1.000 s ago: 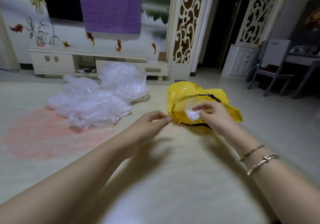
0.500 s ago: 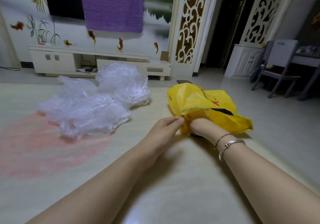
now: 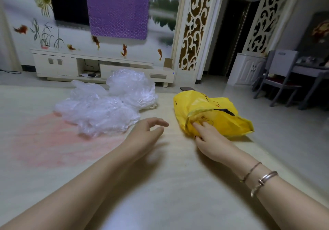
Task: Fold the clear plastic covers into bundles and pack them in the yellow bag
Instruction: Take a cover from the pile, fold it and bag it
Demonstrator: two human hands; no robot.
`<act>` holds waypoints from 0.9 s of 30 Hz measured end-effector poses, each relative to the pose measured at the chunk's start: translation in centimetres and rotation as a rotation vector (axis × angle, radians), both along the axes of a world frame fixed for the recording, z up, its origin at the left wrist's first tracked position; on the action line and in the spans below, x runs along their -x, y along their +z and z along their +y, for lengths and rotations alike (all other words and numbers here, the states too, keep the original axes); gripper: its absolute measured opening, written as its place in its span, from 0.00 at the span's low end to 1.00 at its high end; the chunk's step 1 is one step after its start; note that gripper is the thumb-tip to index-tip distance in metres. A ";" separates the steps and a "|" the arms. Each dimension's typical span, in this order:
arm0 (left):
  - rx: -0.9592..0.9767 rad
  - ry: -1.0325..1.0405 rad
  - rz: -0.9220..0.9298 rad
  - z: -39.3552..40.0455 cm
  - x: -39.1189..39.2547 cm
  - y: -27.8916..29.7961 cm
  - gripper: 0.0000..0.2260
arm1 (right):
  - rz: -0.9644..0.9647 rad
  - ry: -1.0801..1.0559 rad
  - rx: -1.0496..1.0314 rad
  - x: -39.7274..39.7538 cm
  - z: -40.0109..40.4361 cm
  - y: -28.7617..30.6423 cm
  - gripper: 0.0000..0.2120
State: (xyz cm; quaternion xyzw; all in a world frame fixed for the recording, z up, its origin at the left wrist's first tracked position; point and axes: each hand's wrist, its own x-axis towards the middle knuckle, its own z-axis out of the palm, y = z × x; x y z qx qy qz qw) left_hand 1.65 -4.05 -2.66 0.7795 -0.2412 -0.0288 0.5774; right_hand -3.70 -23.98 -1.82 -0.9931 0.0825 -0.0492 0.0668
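Note:
A yellow plastic bag lies on the floor mat at centre right, its mouth facing me. My right hand rests at that mouth with straight fingers touching the bag's lower lip and holds nothing. My left hand hovers just left of the bag, fingers loosely curled and empty. A big heap of crumpled clear plastic covers lies on the mat to the left, apart from both hands. Any bundle inside the bag is hidden.
A low white TV cabinet stands along the back wall behind the heap. A dark flat object lies on the floor behind the bag. Grey chairs and a table stand at the far right.
My right hand pushed a white bundle into the bag and has drawn back out to its mouth. My left hand let go of the bag's rim and moved left.

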 end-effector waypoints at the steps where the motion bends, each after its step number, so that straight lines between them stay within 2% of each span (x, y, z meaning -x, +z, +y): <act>1: -0.005 0.038 -0.019 0.8 0.2 0.0 0.09 | -0.035 -0.014 -0.012 0.7 0.5 0.1 0.21; 5: -0.083 0.235 -0.156 3.0 0.3 -0.1 0.12 | -0.181 -0.035 -0.037 1.6 2.2 0.0 0.16; 9: -0.368 0.464 -0.454 4.5 -0.9 -0.6 0.12 | -0.272 0.054 -0.087 0.8 5.2 0.8 0.10; 12: -0.554 0.514 -0.390 5.2 -2.0 -1.0 0.16 | -0.246 0.134 -0.145 -0.7 7.3 0.8 0.09; 17: -0.549 0.518 -0.295 6.0 -3.0 -1.6 0.13 | -0.198 0.185 -0.266 -2.4 9.1 0.2 0.10; 20: -0.428 0.513 -0.373 6.0 -2.8 -1.2 0.08 | -0.187 0.169 -0.459 -2.2 9.3 0.3 0.09; 23: -0.156 0.462 -0.512 5.4 -1.2 -0.2 0.11 | -0.160 0.130 -0.751 -1.2 8.8 0.7 0.12; 27: 0.267 0.281 -0.349 4.2 2.5 1.8 0.12 | -0.072 0.061 -1.162 1.7 7.0 1.3 0.12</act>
